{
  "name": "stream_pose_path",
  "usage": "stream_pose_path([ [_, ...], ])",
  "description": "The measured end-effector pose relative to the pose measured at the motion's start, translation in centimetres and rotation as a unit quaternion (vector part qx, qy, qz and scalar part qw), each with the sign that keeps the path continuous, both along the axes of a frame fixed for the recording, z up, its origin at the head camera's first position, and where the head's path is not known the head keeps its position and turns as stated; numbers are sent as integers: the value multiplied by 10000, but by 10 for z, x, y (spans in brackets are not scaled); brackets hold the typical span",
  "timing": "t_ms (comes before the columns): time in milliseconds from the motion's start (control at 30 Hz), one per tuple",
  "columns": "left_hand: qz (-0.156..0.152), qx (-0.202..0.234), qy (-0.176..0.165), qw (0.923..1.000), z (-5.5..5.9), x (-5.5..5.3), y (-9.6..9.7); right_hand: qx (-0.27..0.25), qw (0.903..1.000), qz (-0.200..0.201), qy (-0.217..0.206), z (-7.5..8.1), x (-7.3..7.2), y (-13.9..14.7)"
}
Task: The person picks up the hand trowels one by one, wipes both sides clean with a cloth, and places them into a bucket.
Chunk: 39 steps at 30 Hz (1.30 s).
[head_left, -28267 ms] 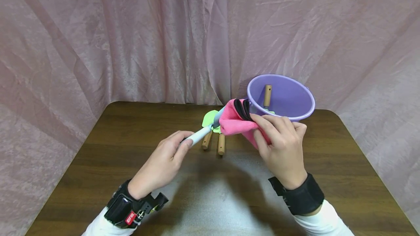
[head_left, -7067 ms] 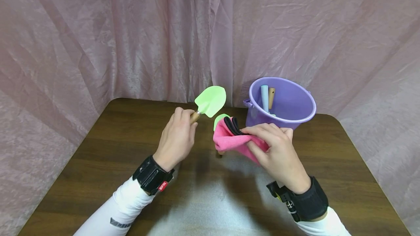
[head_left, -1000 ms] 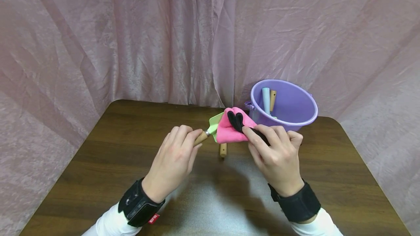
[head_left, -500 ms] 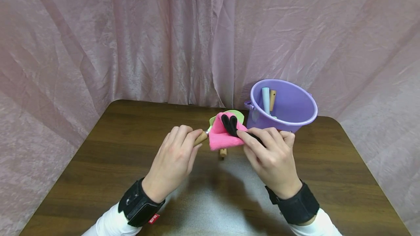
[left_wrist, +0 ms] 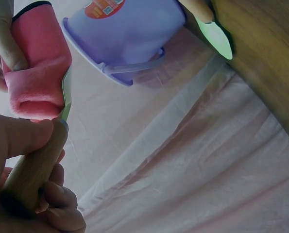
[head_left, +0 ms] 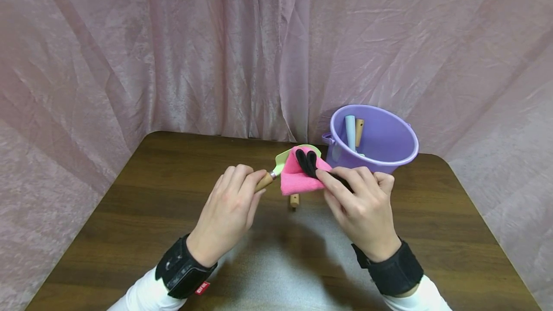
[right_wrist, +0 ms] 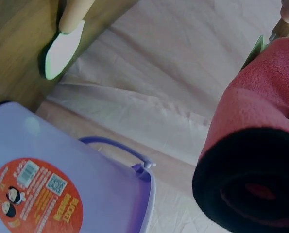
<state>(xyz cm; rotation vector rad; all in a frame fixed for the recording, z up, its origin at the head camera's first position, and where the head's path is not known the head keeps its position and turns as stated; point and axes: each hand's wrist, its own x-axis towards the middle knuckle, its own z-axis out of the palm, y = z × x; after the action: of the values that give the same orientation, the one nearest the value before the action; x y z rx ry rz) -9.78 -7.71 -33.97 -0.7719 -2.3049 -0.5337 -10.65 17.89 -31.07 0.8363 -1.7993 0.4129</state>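
Observation:
In the head view, my left hand (head_left: pixel 229 208) grips the wooden handle of a small trowel, its light green blade (head_left: pixel 282 160) pointing away to the right. My right hand (head_left: pixel 363 208) pinches a folded pink cloth (head_left: pixel 298 181) with black edging and holds it against the blade, covering much of it. The left wrist view shows the thumb and fingers wrapped round the wooden handle (left_wrist: pixel 35 170), with the cloth (left_wrist: pixel 42 48) touching the blade. Seen from the right wrist, the rolled cloth (right_wrist: pixel 261 97) has its black edge towards the camera.
A purple bucket (head_left: pixel 414 150) stands at the back right, with a light blue handle (head_left: pixel 350 133) and a wooden handle (head_left: pixel 359 132) upright inside. Another wooden-handled green tool (head_left: pixel 294 201) lies on the brown table (head_left: pixel 173 172) under the cloth. A pink curtain (head_left: pixel 216 61) hangs behind.
The light-blue-handled tool, earlier in my left hand, is in the bucket. My left hand has since lifted this trowel. In the last second the cloth has shifted along the blade while the left hand stays still.

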Motion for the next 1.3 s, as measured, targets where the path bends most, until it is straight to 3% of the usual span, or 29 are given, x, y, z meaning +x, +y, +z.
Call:
stream_pose_path([
  [1300, 63, 36, 204, 9998, -1, -1, -1, -58, 9937, -1112, 111, -1, -9, 22],
])
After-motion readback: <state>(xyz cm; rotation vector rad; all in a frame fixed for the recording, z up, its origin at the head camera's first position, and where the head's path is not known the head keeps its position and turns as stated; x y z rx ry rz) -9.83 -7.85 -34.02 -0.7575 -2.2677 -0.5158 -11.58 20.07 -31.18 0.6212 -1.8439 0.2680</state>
